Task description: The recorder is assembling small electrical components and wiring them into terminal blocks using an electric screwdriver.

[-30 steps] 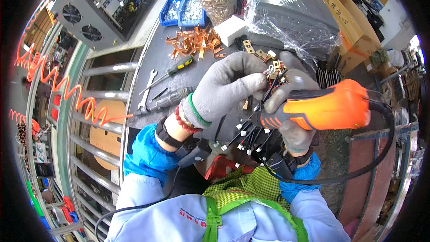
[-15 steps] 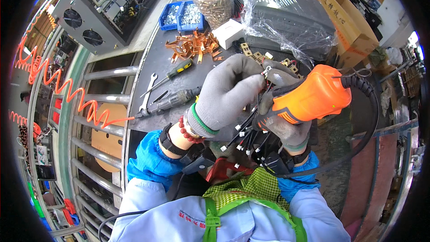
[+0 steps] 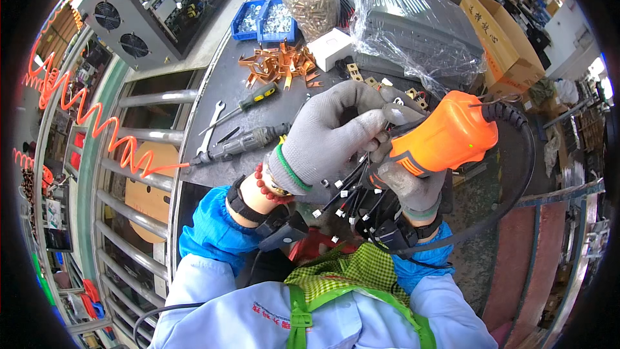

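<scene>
My left hand (image 3: 329, 136), in a grey glove, has its thumb and fingers pinched together on thin dark cables beside the right fingertips. A small shiny ring terminal (image 3: 398, 101) sticks up at the fingertips. My right hand (image 3: 416, 187), also gloved, grips an orange and black corded tool that looks like a heat gun (image 3: 455, 130). Its front end is hidden by the hands. A bunch of black cables with white connectors (image 3: 349, 195) hangs below, between my wrists, and runs up to my right hand. How the right fingertips hold the cables is partly hidden.
Left on the dark bench lie an air screwdriver (image 3: 242, 143) on an orange coiled hose, a screwdriver (image 3: 242, 106) and a wrench (image 3: 212, 126). Beyond are copper brackets (image 3: 278, 63), blue bins (image 3: 263, 21), a white box (image 3: 330, 48) and plastic-wrapped grey casings (image 3: 420, 22). A carton (image 3: 504, 45) stands right.
The ring terminal has shifted slightly right and my left fingertips have closed in farther over the cables. The orange tool has moved a little left and its cord swung inward.
</scene>
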A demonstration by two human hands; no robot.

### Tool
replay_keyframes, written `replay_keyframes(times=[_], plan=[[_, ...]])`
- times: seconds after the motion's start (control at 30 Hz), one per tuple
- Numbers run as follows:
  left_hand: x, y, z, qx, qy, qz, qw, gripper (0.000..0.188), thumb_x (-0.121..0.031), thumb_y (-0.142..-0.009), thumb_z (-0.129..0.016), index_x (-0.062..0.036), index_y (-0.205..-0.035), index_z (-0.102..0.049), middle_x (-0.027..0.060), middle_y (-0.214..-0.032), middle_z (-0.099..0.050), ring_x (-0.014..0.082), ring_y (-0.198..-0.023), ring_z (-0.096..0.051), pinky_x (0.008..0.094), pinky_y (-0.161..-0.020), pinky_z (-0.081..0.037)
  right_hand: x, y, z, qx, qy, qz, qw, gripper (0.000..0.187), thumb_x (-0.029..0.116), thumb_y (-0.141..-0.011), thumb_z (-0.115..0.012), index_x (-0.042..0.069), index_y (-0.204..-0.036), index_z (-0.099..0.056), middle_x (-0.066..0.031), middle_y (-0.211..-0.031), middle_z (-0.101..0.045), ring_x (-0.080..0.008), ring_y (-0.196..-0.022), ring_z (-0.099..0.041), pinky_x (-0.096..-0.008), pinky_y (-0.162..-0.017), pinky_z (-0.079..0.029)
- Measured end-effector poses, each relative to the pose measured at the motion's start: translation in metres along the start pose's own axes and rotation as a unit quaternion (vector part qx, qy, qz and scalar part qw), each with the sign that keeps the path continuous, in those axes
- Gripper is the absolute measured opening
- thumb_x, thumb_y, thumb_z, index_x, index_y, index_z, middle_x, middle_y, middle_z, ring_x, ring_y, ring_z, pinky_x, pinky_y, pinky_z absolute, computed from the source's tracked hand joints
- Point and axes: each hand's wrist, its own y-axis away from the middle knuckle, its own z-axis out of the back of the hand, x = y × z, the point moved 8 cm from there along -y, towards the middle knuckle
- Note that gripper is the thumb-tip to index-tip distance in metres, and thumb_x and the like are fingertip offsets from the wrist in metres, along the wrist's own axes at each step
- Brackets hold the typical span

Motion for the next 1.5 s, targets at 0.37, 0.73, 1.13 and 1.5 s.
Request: replay_keyframes(times=[0.37,0.73,1.13,1.5], plan=[[0.018,0.003,-0.002,-0.102,0.156,-0.012,0.982,0.019,-0.017,-0.093,-0.049,-0.0044,-0.107,-0.055,0.0003,-0.091,-0.062,0.0042,-0.07,-0.053,0.0178,-0.06,-0.042,0.008,-0.004,-0.007,-0.033,0.008,0.017,0.999,0.044,0.004,-0.065,-0.077,0.002,-0.105,-0.058,-0.0053,-0.094,-0.061,-0.0176,-0.081,-0.062,-0.0307,-0.073,-0.051],[-0.022,-0.004,0.008,-0.061,-0.228,-0.174,0.956,0.016,-0.01,-0.089,-0.054,0.0025,-0.098,-0.055,0.0062,-0.081,-0.063,0.0098,-0.067,-0.055,0.0242,-0.059,-0.044,0.01,-0.007,-0.002,-0.011,-0.034,0.006,0.999,0.053,0.012,-0.071,-0.073,-0.002,-0.118,-0.051,-0.0082,-0.093,-0.062,-0.0179,-0.079,-0.062,-0.0297,-0.07,-0.05],[0.014,0.003,0.002,0.037,0.119,0.062,0.99,0.028,-0.017,-0.092,-0.059,-0.0001,-0.113,-0.056,0.0051,-0.097,-0.063,0.0096,-0.077,-0.059,0.0231,-0.071,-0.048,0.0,-0.008,0.004,-0.014,-0.216,0.0,0.976,0.048,-0.002,-0.078,-0.067,-0.002,-0.121,-0.047,-0.0169,-0.104,-0.058,-0.0252,-0.086,-0.062,-0.0358,-0.07,-0.053],[0.001,0.017,0.042,-0.066,0.024,0.067,0.995,0.023,-0.023,-0.093,-0.055,-0.0032,-0.104,-0.055,0.0016,-0.083,-0.058,0.0086,-0.07,-0.059,0.0207,-0.062,-0.045,0.019,-0.02,0.024,-0.086,-0.158,0.104,0.978,0.048,0.006,-0.08,-0.071,-0.001,-0.122,-0.05,-0.0118,-0.103,-0.061,-0.0177,-0.084,-0.062,-0.0348,-0.073,-0.052]])
